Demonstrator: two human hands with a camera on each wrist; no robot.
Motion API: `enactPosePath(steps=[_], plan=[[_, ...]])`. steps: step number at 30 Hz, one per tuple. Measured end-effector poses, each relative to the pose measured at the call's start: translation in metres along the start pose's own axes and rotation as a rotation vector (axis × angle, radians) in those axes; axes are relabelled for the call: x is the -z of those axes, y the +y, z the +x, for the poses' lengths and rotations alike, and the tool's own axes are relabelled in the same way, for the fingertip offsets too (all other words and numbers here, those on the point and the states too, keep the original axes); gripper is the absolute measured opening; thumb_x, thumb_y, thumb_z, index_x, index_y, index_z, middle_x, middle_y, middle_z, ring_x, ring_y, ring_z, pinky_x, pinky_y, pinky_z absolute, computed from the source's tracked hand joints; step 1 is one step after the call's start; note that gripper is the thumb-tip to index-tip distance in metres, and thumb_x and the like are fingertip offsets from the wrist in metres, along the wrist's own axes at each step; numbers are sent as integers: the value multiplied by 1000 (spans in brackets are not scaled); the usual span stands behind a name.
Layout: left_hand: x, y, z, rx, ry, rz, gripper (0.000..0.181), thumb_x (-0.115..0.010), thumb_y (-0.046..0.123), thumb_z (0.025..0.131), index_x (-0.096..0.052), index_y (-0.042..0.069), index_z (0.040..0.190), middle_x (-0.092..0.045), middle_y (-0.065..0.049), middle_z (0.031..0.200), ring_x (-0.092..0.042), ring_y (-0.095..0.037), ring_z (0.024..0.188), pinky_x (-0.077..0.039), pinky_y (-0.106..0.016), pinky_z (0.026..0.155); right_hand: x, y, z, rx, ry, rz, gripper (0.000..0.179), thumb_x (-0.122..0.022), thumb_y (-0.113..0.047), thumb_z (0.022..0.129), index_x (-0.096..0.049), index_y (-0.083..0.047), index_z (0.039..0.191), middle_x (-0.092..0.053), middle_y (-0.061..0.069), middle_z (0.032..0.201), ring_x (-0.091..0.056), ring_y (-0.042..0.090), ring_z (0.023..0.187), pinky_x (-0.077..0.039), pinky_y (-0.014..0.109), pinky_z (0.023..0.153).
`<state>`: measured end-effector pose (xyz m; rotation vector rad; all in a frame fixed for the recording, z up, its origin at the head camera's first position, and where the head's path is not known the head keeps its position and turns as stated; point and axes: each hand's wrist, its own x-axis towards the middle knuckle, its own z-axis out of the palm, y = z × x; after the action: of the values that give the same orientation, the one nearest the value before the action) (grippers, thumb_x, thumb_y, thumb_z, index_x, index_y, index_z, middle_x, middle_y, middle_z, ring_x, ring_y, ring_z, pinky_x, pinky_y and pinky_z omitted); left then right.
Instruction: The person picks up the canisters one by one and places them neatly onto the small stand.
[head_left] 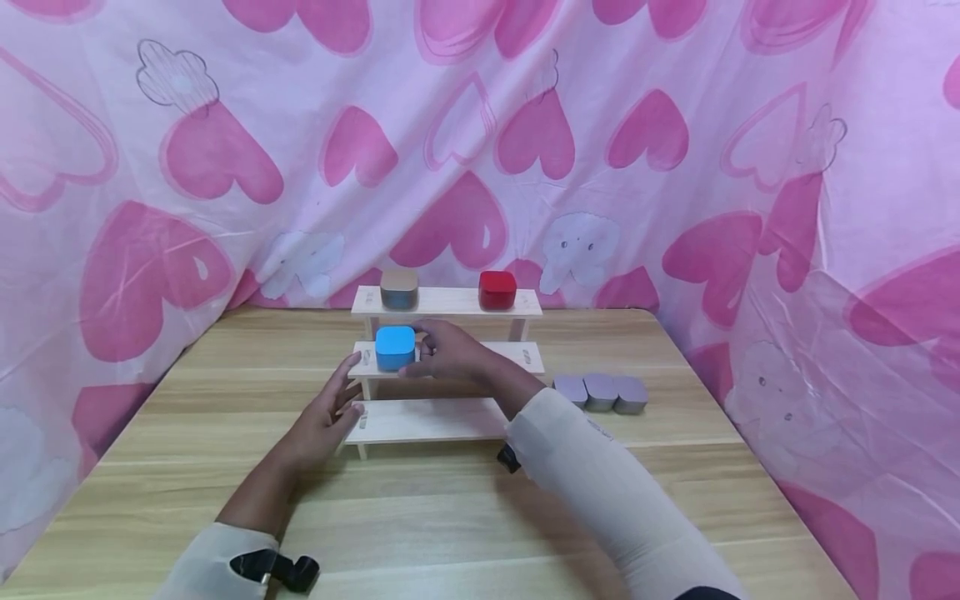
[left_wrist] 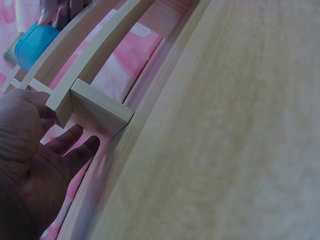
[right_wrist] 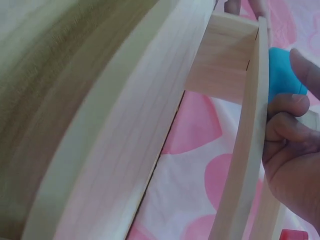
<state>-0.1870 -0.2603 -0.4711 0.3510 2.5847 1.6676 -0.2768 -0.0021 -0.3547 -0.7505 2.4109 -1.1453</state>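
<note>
A blue rounded box (head_left: 395, 348) sits at the left end of the middle step of a pale wooden three-step stand (head_left: 427, 419). From its right side, my right hand (head_left: 457, 354) grips the box with thumb and fingers; the right wrist view shows the thumb against the blue box (right_wrist: 282, 75). Beside the stand's left end is my left hand (head_left: 322, 425), fingers spread and loosely bent. In the left wrist view the left hand (left_wrist: 37, 160) is at the end of a step, with the thumb partly hidden.
On the top step stand a tan box (head_left: 399, 289) at left and a red box (head_left: 497, 290) at right. Several grey-lilac boxes (head_left: 600, 392) line up on the wooden table (head_left: 420, 517), right of the stand. Pink heart-print cloth (head_left: 450, 125) hangs behind and at the sides.
</note>
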Motion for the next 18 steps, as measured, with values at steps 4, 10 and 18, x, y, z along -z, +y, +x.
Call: enactPosePath(steps=[4,10,18], plan=[[-1,0,0,21,1,4,82,-53,20,116,-3,56,171,-13,-11,186,-30,-48,165,-34,-67,127,0,0,-9,-14,47,-31,80,-90,-27,91,-53,-15,161,-67,7,99,-63,20,84,-57,27,70],[0,0,0,-8,0,3,83,-50,14,116,-3,53,172,-14,-15,185,-31,-49,165,-34,-64,127,2,2,-27,-25,98,-64,79,-85,-28,93,-52,-9,161,-66,7,94,-60,18,79,-53,26,66],[-1,0,0,-15,9,5,84,-50,13,116,-4,54,172,-13,-15,185,-32,-49,164,-36,-64,127,9,9,-53,-66,145,-12,77,-86,-28,92,-52,-14,160,-65,8,89,-58,19,74,-52,27,61]])
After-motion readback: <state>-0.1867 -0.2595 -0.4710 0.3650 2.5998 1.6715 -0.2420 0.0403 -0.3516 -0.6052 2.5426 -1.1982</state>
